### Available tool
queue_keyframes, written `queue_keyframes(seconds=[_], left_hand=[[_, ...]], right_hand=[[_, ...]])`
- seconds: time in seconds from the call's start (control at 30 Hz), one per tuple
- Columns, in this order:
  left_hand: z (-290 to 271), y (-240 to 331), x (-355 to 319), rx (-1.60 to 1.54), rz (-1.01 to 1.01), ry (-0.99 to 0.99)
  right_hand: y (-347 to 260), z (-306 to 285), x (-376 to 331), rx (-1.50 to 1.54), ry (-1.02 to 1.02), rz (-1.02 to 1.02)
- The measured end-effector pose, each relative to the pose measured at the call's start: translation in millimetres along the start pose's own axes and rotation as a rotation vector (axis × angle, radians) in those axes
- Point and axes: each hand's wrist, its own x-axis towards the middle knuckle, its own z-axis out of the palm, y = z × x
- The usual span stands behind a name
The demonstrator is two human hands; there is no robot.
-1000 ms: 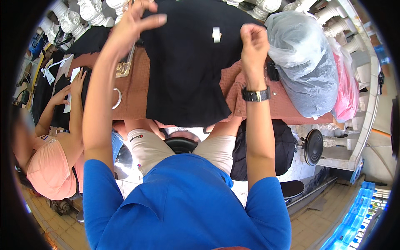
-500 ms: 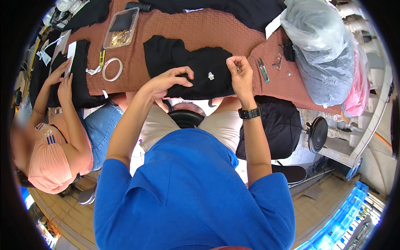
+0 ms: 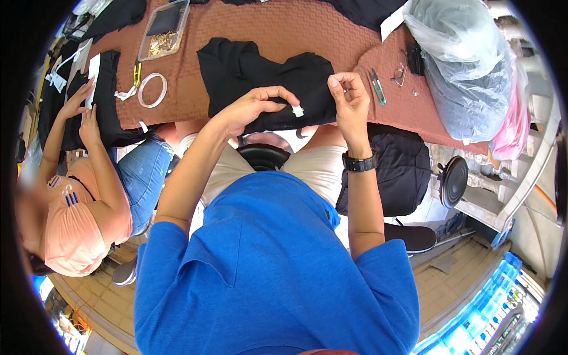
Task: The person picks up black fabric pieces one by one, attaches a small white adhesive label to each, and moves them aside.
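Observation:
A black garment (image 3: pixel 260 68) lies on the brown-red textured table (image 3: pixel 284 26), its near edge hanging over the table's front. A small white tag (image 3: pixel 297 110) sits on that near edge. My left hand (image 3: pixel 251 107) arches over the cloth and grips it, fingertips at the tag. Just right of the tag, my right hand (image 3: pixel 349 97), a black watch on its wrist, pinches the garment's edge between thumb and fingers. What lies under my palms is hidden.
At the left a seated person's hands (image 3: pixel 83 109) press another black garment. On the table are a clear tray of small gold parts (image 3: pixel 163 29), a white tape ring (image 3: pixel 152 90), green snips (image 3: pixel 376 87), glasses (image 3: pixel 399 68) and stuffed plastic bags (image 3: pixel 467 65). A black bag (image 3: pixel 396 171) hangs below.
The garment, held up and spread a second ago, has come down onto the table. Both hands have drawn together at its near edge by the white tag.

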Motion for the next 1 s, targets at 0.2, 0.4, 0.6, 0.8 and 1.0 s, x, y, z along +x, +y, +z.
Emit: queue_keyframes(seconds=[0.2, 0.4, 0.6, 0.8, 1.0], left_hand=[[13, 12, -5, 0.526, 0.424, 0.25], [25, 33, -11, 0.551, 0.533, 0.267], [25, 52, -6, 0.6, 0.695, 0.216], [18, 50, -14, 0.52, 0.646, 0.306], [22, 35, -12, 0.58, 0.638, 0.428]], right_hand=[[-3, -7, -10, 0.043, -0.102, 0.215], [-3, -24, 16, 0.217, -0.137, 0.393], [23, 5, 45, 0.425, 0.013, 0.407], [-5, 18, 26, 0.389, -0.468, 0.606], [3, 8, 18, 0.311, -0.507, 0.568]])
